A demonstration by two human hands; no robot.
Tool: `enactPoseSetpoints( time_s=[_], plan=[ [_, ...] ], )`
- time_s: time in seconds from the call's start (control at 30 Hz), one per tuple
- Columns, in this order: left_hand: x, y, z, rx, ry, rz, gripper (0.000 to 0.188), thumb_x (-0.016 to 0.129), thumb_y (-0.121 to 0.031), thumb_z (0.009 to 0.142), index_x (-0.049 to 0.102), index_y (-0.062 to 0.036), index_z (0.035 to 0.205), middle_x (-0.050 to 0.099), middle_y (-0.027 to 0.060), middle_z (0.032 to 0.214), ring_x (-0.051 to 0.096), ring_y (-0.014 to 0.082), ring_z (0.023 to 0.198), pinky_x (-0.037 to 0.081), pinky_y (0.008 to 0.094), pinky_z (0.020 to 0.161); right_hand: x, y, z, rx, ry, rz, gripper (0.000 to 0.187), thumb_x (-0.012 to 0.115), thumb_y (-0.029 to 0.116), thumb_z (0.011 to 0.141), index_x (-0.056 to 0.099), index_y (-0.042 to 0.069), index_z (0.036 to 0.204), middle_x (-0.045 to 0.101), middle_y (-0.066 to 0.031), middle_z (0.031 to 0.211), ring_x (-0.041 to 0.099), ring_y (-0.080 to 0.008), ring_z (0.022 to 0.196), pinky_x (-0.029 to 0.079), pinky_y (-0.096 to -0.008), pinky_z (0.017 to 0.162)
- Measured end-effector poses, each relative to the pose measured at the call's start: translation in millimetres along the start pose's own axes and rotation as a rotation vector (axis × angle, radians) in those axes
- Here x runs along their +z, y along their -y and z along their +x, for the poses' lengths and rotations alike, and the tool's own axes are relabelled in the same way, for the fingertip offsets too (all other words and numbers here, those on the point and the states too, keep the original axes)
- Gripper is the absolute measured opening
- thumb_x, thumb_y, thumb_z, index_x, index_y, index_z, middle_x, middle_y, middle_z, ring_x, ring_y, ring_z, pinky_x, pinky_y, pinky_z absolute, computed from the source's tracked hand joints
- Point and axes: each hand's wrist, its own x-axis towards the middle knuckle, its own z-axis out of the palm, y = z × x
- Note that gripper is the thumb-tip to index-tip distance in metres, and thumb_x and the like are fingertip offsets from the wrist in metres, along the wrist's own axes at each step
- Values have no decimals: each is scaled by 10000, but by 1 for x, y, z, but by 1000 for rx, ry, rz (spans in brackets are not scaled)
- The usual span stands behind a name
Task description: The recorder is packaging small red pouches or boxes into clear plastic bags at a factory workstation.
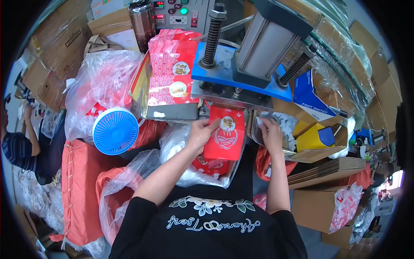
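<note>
My left hand (202,134) is closed on the left edge of a flat red printed bag (225,140), thumb lying over its face. The bag lies just in front of the press (235,86), which has a blue plate and a large cylinder. My right hand (271,134) is at the left side of a clear tray of small white plastic pieces (284,125). Its fingers are bent together, with a whitish bit at the tips that I cannot make out. Below the red bag, more red bags (211,166) lie in clear plastic wrapping. A stack of red and pink bags (172,73) rests left of the press.
A blue round fan (115,131) stands at left beside clear plastic sacks (101,80). Yellow and blue boxes (315,137) sit right of the tray. Behind are a control panel (183,19) and a dark bottle (142,26). Another person (21,144) works at far left.
</note>
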Motion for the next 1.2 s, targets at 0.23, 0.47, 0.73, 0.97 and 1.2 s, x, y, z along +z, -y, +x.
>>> enactPoseSetpoints(
  time_s=[0.23,0.47,0.73,0.97,1.2],
  plan=[
    [-83,-49,25,884,-363,1331,662,745,-396,823,536,-39,1340,561,168,1348,484,369,1291,336,440,1091,4,14,3,114,-61,225,296,662,97,843,635,74,1137,612,-139,948,630,-301,804,497,-395,725],
    [-114,-43,-25,837,-398,1158,209,719,-141,822,725,-98,1026,701,52,1043,605,258,1114,233,521,1119,-8,8,-4,184,-48,584,166,693,103,880,695,-17,993,585,-43,879,565,-118,753,454,-262,686],
    [-61,-10,-63,501,22,760,195,642,12,790,721,16,969,708,107,867,665,174,786,506,292,708,-59,105,-11,-100,187,678,227,740,92,834,696,17,1044,713,-78,964,664,-152,875,510,-287,797],
    [-59,26,-63,417,261,664,239,717,-161,897,707,66,971,699,66,854,615,78,781,492,245,680,-43,105,-9,-99,505,759,297,735,148,849,693,-1,1102,723,-106,1041,676,-183,937,511,-304,830],
    [-18,14,-27,117,53,344,309,710,-218,901,711,81,979,726,98,828,671,117,716,529,267,638,-51,81,-16,-30,141,753,371,671,130,905,614,16,1253,702,-93,1119,635,-159,1007,494,-292,870]
  ],
)
